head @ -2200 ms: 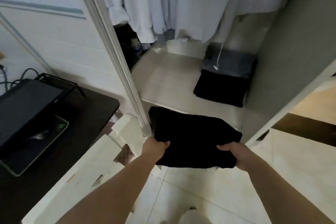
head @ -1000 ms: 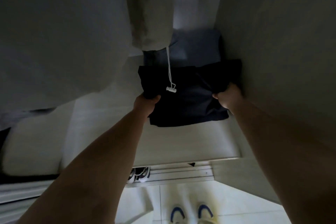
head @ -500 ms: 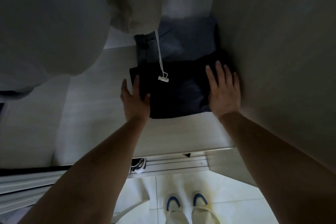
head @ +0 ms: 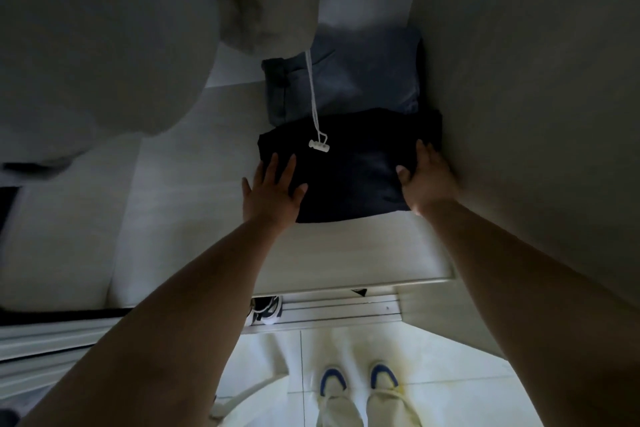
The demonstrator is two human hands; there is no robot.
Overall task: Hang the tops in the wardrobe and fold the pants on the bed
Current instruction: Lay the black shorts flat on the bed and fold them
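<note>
Both hands lie flat on the folded dark pants, gripping nothing: the left hand presses the near-left corner at about 11 o'clock, the right hand the right edge at 1 o'clock, against the wardrobe side wall. The pants sit on the wardrobe shelf, long axis left-right, equally near both hands. Beyond, at 12 o'clock, a grey-blue folded garment seems partly tucked under them; a dangling drawstring and pale hanging tops hide the rest
</note>
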